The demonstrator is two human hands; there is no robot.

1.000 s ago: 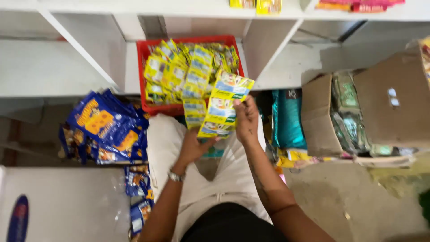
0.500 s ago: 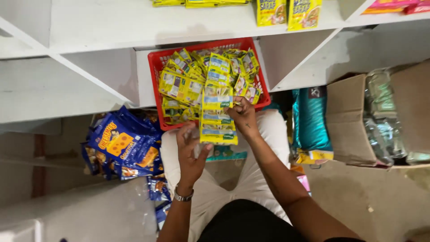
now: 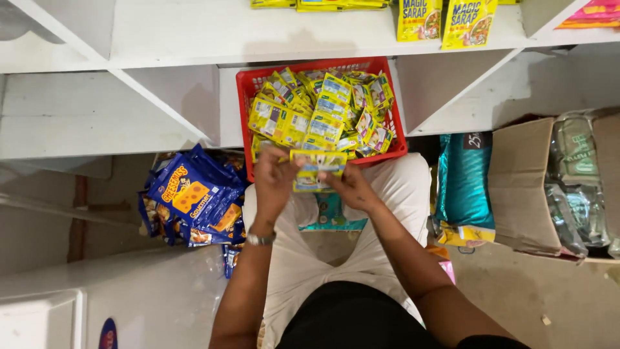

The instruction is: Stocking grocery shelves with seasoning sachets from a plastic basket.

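Nearest us, our left hand [image 3: 274, 181] and right hand [image 3: 349, 187] hold a strip of yellow sachets [image 3: 316, 169] between them above our knees, fingers pinching its two ends; the fingertips are partly hidden behind the strip. Just beyond, the red basket [image 3: 245, 97] sits on the white shelf [image 3: 97, 123], heaped with like sachets. Blue snack packs [image 3: 194, 194] lie left; a cardboard box [image 3: 523, 187] stands right, cut off by the edge.

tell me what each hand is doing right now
Left hand: closed on the left end of a yellow sachet strip.
Right hand: closed on its right end.
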